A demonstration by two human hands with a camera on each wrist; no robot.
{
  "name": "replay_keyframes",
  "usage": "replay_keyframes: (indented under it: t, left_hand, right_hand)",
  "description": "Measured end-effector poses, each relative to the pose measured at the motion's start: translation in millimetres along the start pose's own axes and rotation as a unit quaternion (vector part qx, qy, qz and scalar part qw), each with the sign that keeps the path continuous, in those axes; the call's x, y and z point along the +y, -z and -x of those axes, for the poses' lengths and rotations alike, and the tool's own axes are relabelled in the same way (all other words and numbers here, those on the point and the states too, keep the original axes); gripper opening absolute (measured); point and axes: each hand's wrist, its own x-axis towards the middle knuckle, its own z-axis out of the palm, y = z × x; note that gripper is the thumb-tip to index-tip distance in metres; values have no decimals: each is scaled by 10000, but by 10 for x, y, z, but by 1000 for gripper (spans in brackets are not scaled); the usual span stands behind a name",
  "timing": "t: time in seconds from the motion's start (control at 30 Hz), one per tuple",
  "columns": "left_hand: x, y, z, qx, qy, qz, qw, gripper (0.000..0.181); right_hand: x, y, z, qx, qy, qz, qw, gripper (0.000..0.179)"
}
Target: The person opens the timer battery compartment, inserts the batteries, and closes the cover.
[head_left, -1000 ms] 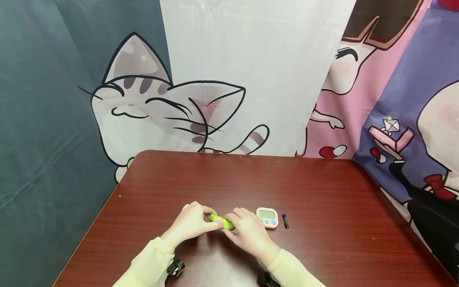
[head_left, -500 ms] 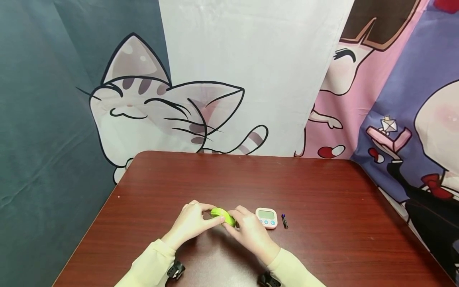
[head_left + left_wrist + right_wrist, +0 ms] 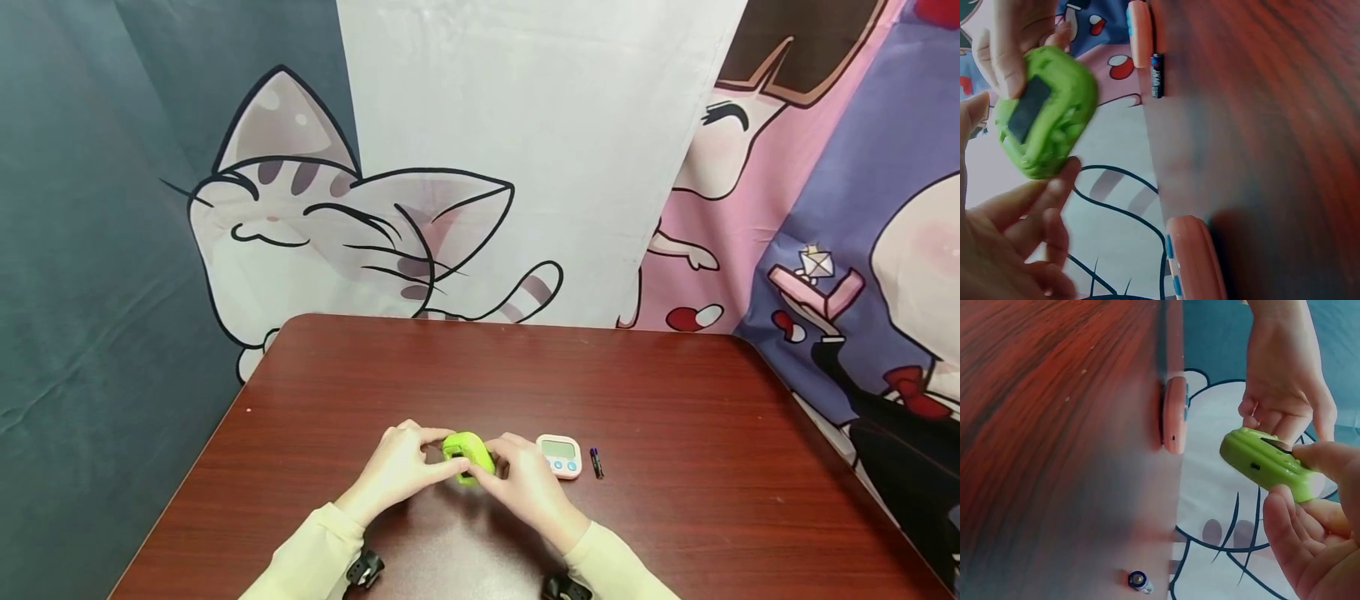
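Both hands hold a green timer [image 3: 477, 448] up over the table. Its side with a dark rectangular panel [image 3: 1030, 107] and an open recess shows in the left wrist view. From the right, the right hand [image 3: 534, 487] pinches it, thumb against the dark panel and fingers beneath. On the opposite side the left hand [image 3: 393, 468] has its index fingertip and thumb at the timer's edge. A slot shows on the timer's narrow side in the right wrist view. Just beyond the right hand lies a pink-and-white timer [image 3: 559, 450] with a screen and blue buttons.
A small dark battery [image 3: 597, 463] lies right of the pink-and-white timer on the brown table [image 3: 675, 400]. Another pink timer [image 3: 1196, 259] sits near the left hand, hidden from the head view. Cartoon-printed cloth [image 3: 540, 125] hangs behind the table.
Between both hands the green timer has turned from nearly edge-on to showing its broad side with the dark panel. The hands have barely shifted, and the things on the table stay put.
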Motion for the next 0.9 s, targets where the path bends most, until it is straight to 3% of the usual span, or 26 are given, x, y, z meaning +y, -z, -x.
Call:
replay_keyframes:
  t: [0.07,0.17,0.27,0.47,0.7,0.9]
  left_hand:
    - [-7,-6,15,246,-447,-267,9983,54]
    - [-21,-22,32,641,-1106,-685,9894,66]
    - [-25,-35,39,854,-1469,-882,9815,77]
    - [-10,-45,52,762,-1509,-699,9831,96]
    - [-10,-51,72,756,-1591,-694,9819,109]
    - [-21,-62,77,841,-1678,-731,9795,107]
  right_hand:
    - [-1,11,-8,-8,-246,-216,9995,12]
    - [-12,31,-26,-74,-605,-553,9966,11]
    - [-33,51,-42,-322,-978,-1031,9893,16]
    - [-63,75,-50,-722,-1530,-2172,9614,25]
    - [-67,107,-58,-887,-1829,-2653,9425,26]
    - [-71,157,-74,-1030,-1997,-3278,9176,28]
